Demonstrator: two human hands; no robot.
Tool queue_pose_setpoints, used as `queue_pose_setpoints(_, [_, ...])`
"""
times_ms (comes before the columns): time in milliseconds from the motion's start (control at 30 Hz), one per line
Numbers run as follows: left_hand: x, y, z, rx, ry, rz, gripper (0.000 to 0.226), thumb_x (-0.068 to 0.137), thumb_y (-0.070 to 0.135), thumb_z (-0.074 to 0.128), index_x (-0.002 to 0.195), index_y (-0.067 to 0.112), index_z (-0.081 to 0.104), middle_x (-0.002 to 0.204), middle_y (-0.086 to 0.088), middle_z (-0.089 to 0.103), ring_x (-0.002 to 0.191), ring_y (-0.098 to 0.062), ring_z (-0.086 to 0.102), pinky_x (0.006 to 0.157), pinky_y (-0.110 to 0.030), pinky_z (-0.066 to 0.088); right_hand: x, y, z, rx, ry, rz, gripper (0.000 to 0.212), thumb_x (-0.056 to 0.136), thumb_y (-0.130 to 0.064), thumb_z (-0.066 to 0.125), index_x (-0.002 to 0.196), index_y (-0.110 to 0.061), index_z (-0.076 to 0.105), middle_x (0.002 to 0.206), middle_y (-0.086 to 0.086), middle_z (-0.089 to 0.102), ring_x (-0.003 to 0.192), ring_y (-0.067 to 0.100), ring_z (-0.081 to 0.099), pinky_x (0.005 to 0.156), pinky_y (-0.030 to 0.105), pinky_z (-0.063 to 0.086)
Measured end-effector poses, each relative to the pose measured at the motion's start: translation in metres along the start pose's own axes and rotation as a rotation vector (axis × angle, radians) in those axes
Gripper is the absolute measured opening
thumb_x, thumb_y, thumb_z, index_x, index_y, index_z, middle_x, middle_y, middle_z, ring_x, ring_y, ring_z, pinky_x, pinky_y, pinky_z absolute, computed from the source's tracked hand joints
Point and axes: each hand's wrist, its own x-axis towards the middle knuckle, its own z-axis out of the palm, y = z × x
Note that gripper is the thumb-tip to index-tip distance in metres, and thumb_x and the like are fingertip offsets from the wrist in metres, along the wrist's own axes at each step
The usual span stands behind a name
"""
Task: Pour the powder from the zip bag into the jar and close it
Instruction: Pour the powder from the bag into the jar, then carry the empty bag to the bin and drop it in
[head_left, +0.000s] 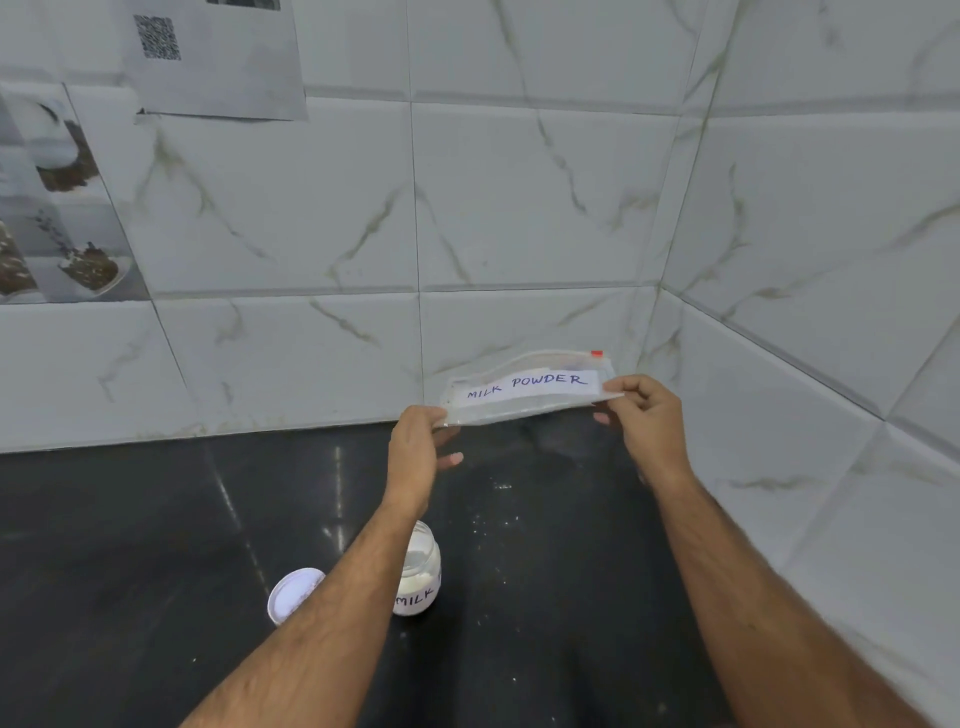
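A clear zip bag (524, 387) with a white label reading "MILK POWDER" and a red slider at its right end is held flat in the air near the back wall. My left hand (415, 441) pinches its left edge and my right hand (644, 415) pinches its right edge. The bag looks nearly flat, with little powder visible inside. Below my left forearm an open glass jar (422, 571) labelled "MILK" stands on the black counter (130, 545), holding white powder. Its white lid (291, 592) lies on the counter left of the jar, partly hidden by my forearm.
White marble-pattern tiled walls meet in a corner at the back right. Printed sheets, one with a QR code (218, 57), hang on the left wall. A few white powder specks (501, 487) lie on the counter behind the jar.
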Motion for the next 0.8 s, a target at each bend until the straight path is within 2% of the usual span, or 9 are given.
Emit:
queue_pose_setpoints(133, [-0.001, -0.003, 0.008, -0.158, 0.073, -0.09, 0.037, 0.102, 0.036, 0.051, 0.079, 0.009, 0.057, 0.086, -0.005, 0.064, 0.08, -0.018, 0.066, 0.077, -0.039, 0.062, -0.013, 0.001, -0.01, 0.111, 0.025, 0.021, 0.023, 0.094, 0.0, 0.062, 0.074, -0.008, 0.069, 0.071, -0.007, 0.074, 0.076, 0.01, 0.071, 0.068, 0.022, 0.06])
queue_pose_setpoints(200, [-0.003, -0.01, 0.011, -0.154, 0.051, -0.083, 0.027, 0.097, 0.029, 0.064, 0.081, 0.008, 0.056, 0.094, -0.01, 0.069, 0.089, -0.02, 0.069, 0.071, -0.029, 0.062, -0.02, 0.006, -0.015, 0.061, 0.038, 0.035, 0.018, 0.09, -0.007, 0.07, 0.073, -0.011, 0.07, 0.071, -0.006, 0.075, 0.072, 0.01, 0.07, 0.069, 0.025, 0.059])
queue_pose_setpoints(267, [-0.004, -0.015, 0.014, -0.199, 0.033, -0.102, 0.015, 0.092, 0.011, 0.069, 0.094, 0.006, 0.055, 0.105, -0.016, 0.068, 0.092, -0.022, 0.07, 0.068, -0.024, 0.061, -0.025, 0.013, -0.02, 0.038, 0.038, 0.047, 0.015, 0.084, -0.003, 0.075, 0.076, -0.013, 0.07, 0.074, -0.001, 0.076, 0.076, 0.015, 0.071, 0.076, 0.031, 0.059])
queue_pose_setpoints(367, [-0.009, -0.019, 0.017, -0.225, -0.028, -0.154, 0.042, 0.09, 0.0, 0.067, 0.127, 0.005, 0.047, 0.111, -0.011, 0.071, 0.102, -0.027, 0.071, 0.077, -0.032, 0.061, -0.032, 0.02, -0.03, 0.067, 0.023, 0.075, 0.025, 0.083, 0.006, 0.072, 0.087, -0.016, 0.063, 0.082, -0.002, 0.078, 0.084, 0.02, 0.075, 0.074, 0.031, 0.059])
queue_pose_setpoints(433, [-0.013, -0.022, 0.018, -0.196, -0.114, -0.18, 0.048, 0.091, -0.001, 0.064, 0.135, 0.007, 0.047, 0.109, -0.007, 0.074, 0.102, -0.026, 0.072, 0.079, -0.033, 0.06, -0.035, 0.023, -0.039, 0.105, -0.006, 0.117, 0.036, 0.085, 0.01, 0.068, 0.104, -0.018, 0.058, 0.094, 0.002, 0.079, 0.091, 0.024, 0.076, 0.076, 0.035, 0.059])
queue_pose_setpoints(533, [-0.022, -0.025, 0.02, -0.09, -0.221, -0.178, 0.039, 0.093, -0.002, 0.057, 0.13, 0.008, 0.058, 0.11, -0.006, 0.075, 0.095, -0.019, 0.072, 0.073, -0.028, 0.058, -0.039, 0.022, -0.052, 0.19, -0.086, 0.225, 0.048, 0.088, 0.013, 0.058, 0.123, -0.02, 0.053, 0.103, 0.002, 0.077, 0.093, 0.021, 0.076, 0.071, 0.035, 0.06])
queue_pose_setpoints(667, [-0.044, -0.026, 0.031, 0.076, -0.336, -0.12, 0.031, 0.093, -0.003, 0.051, 0.113, 0.013, 0.068, 0.111, -0.007, 0.075, 0.098, -0.022, 0.068, 0.082, -0.035, 0.054, -0.049, 0.021, -0.077, 0.17, -0.167, 0.338, 0.017, 0.098, -0.014, 0.059, 0.113, -0.014, 0.068, 0.105, 0.009, 0.078, 0.096, 0.026, 0.073, 0.085, 0.044, 0.058])
queue_pose_setpoints(733, [-0.058, -0.027, 0.037, 0.13, -0.369, -0.109, 0.031, 0.092, -0.005, 0.049, 0.107, 0.014, 0.068, 0.106, -0.008, 0.075, 0.091, -0.02, 0.067, 0.073, -0.028, 0.053, -0.053, 0.025, -0.089, 0.159, -0.171, 0.417, 0.027, 0.098, -0.028, 0.061, 0.116, -0.009, 0.069, 0.1, 0.009, 0.079, 0.089, 0.023, 0.075, 0.079, 0.038, 0.06])
queue_pose_setpoints(800, [-0.076, -0.032, 0.048, 0.185, -0.398, -0.117, 0.031, 0.091, -0.005, 0.046, 0.103, 0.014, 0.067, 0.098, -0.004, 0.075, 0.08, -0.015, 0.065, 0.06, -0.02, 0.05, -0.063, 0.026, -0.111, 0.15, -0.176, 0.466, 0.029, 0.099, -0.027, 0.06, 0.118, -0.007, 0.069, 0.098, 0.009, 0.079, 0.085, 0.021, 0.076, 0.072, 0.033, 0.06])
